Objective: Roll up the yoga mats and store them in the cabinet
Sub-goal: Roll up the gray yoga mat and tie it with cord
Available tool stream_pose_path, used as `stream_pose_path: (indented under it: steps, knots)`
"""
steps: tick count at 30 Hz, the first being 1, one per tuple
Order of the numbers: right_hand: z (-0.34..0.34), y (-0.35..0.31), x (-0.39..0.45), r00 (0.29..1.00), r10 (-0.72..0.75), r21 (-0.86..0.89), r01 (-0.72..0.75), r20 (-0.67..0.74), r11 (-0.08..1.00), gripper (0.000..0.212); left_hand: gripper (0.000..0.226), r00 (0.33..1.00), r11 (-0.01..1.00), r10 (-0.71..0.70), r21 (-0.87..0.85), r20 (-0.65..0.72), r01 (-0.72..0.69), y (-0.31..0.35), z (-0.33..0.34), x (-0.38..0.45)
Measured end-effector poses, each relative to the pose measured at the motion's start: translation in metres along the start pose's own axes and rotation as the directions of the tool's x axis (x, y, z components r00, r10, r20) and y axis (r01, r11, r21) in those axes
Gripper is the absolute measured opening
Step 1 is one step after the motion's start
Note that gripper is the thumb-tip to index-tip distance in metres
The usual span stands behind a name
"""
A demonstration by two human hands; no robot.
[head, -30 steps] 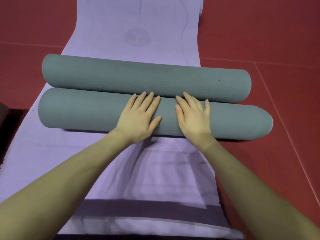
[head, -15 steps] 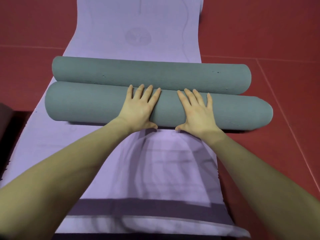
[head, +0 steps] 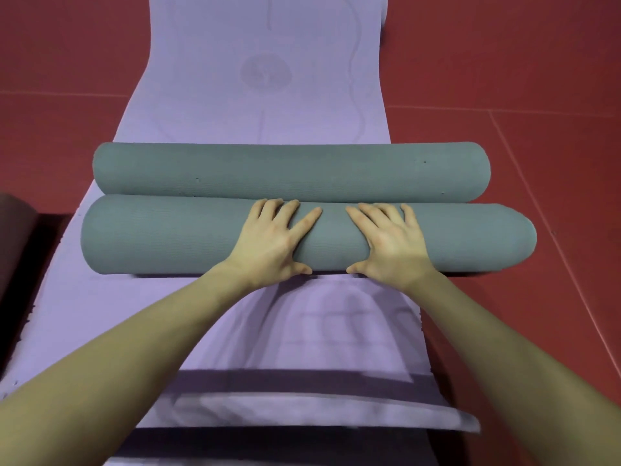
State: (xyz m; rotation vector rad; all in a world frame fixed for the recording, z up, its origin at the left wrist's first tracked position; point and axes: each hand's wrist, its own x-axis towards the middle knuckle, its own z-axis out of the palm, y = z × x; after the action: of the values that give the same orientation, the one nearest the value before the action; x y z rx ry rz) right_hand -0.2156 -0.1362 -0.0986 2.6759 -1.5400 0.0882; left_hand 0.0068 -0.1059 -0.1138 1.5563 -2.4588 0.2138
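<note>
Grey-green foam yoga mat roll [head: 168, 240] nearest, left hand [head: 268, 240] and right hand [head: 389, 243] flat on it, fingers spread wide toward twelve o'clock, second grey-green roll [head: 285, 171] touching behind, lilac unrolled mat [head: 262, 62] beneath.

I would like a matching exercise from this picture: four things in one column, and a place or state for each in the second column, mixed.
Things:
1. near roll
2. far roll
3. purple mat
4. floor

Places or states:
A. lies flat, unrolled
B. red, under everything
C. both hands press on it
D. no hand rests on it, beside the pressed roll

Pairs: 1-C, 2-D, 3-A, 4-B
</note>
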Motion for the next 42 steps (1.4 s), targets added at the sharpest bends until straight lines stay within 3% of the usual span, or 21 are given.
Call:
stream_pose_path:
  steps: [3, 6, 16, 26, 29, 32, 36, 39, 42]
  knots:
    - [0.002, -0.003, -0.018, 0.993, -0.016, 0.017, 0.018, -0.113, 1.000, 0.107, 0.108, 1.000, 0.999, 0.015, -0.036, 0.014, -0.015, 0.007, -0.006, -0.011]
    - [0.000, -0.007, -0.037, 0.993, -0.029, 0.055, 0.036, -0.119, 0.998, 0.107, 0.109, 0.999, 0.997, 0.029, -0.066, 0.032, -0.027, 0.018, -0.012, -0.026]
    - [-0.023, -0.020, -0.097, 0.997, -0.009, 0.239, -0.011, 0.083, 0.971, 0.103, 0.104, 0.992, 0.987, 0.060, -0.158, 0.109, -0.042, 0.050, -0.032, -0.072]
    - [-0.029, -0.019, -0.113, 0.954, -0.077, 0.290, -0.012, 0.291, 0.957, 0.095, 0.102, 0.964, 0.986, 0.080, -0.162, 0.255, -0.039, 0.058, -0.036, -0.088]
    - [-0.026, -0.021, -0.109, 0.976, -0.044, 0.312, -0.025, 0.213, 0.950, 0.079, 0.088, 0.956, 0.982, 0.064, -0.189, 0.285, -0.009, 0.054, -0.038, -0.083]
    - [-0.019, -0.028, -0.109, 0.994, -0.012, 0.229, -0.013, 0.108, 0.973, 0.066, 0.076, 0.959, 0.975, -0.004, -0.211, 0.283, 0.066, 0.060, -0.039, -0.079]
    - [-0.013, -0.032, -0.100, 0.982, 0.063, 0.123, -0.086, 0.179, 0.989, 0.075, 0.089, 0.890, 0.959, -0.171, -0.136, 0.423, 0.249, 0.070, -0.042, -0.067]
    - [-0.007, -0.027, -0.083, 0.974, 0.135, 0.090, -0.154, 0.184, 0.984, 0.066, 0.072, 0.856, 0.943, -0.239, -0.101, 0.459, 0.317, 0.066, -0.038, -0.051]
    - [-0.005, -0.035, -0.079, 0.980, 0.200, 0.143, -0.200, 0.017, 0.969, 0.063, 0.070, 0.846, 0.934, -0.272, -0.087, 0.458, 0.347, 0.056, -0.032, -0.036]
